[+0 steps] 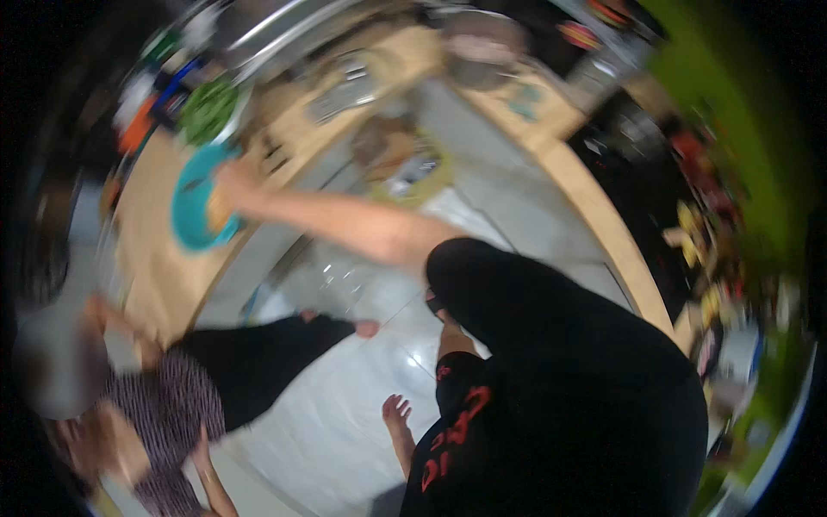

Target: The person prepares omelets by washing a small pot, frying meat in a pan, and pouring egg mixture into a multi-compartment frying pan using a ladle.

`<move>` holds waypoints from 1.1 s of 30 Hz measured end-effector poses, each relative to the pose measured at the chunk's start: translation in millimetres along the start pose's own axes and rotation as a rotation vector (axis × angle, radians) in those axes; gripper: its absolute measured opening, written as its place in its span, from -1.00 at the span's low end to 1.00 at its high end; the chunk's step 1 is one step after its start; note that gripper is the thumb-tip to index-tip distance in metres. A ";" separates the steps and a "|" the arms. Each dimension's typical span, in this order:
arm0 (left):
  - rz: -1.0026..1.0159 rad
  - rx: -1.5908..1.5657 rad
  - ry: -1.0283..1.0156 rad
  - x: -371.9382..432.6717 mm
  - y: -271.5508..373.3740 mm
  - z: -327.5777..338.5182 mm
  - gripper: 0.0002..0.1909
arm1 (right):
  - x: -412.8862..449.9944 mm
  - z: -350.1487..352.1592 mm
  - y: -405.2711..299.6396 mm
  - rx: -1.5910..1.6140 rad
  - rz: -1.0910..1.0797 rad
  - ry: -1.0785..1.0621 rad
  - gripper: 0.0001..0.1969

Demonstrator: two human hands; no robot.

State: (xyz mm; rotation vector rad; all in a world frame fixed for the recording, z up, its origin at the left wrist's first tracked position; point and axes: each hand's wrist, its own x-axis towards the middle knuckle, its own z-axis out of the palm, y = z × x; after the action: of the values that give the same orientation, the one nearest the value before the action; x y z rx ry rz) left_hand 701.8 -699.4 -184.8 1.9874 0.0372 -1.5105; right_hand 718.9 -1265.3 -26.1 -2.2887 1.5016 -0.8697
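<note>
My right arm reaches across to a teal bowl (187, 200) on the wooden counter. My right hand (236, 184) is at the bowl's near rim; blur hides whether its fingers grip anything. Something yellow-orange (219, 210) shows in the bowl beside that hand, with a small dark thing farther in. Lower in the view, my left hand (395, 410) hangs over the pale tiled floor, fingers apart and holding nothing. Green vegetables (210, 111) fill a container just beyond the bowl.
Another person (161, 400) stands at the lower left, by the counter. A yellowish basin (413, 171) with blurred items is on the floor. A metal grater-like tool (342, 97) and a large pot (484, 48) rest on the counter; a black stove (630, 187) is right.
</note>
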 end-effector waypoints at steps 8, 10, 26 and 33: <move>0.137 0.361 -0.265 44.6 61.3 94.4 -0.67 | -273.4 -276.2 133.1 0.620 0.489 0.405 -0.88; 0.128 0.550 -0.533 65.1 70.0 136.9 -0.68 | -382.7 -335.8 214.5 0.579 0.603 0.600 -0.86; 0.540 0.702 -0.840 -209.7 -37.1 502.9 -0.77 | -760.0 -640.7 542.3 -0.441 1.186 0.364 -0.84; 1.310 0.756 -0.744 -287.9 -46.2 609.7 -0.82 | -755.2 -704.9 518.1 -0.803 0.974 0.169 -0.66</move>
State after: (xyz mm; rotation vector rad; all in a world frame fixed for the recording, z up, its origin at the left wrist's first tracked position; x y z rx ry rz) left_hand 62.9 -865.6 -39.8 1.1374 -1.9295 -1.2015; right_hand -309.2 -738.2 2.7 -1.4223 3.0028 -0.1620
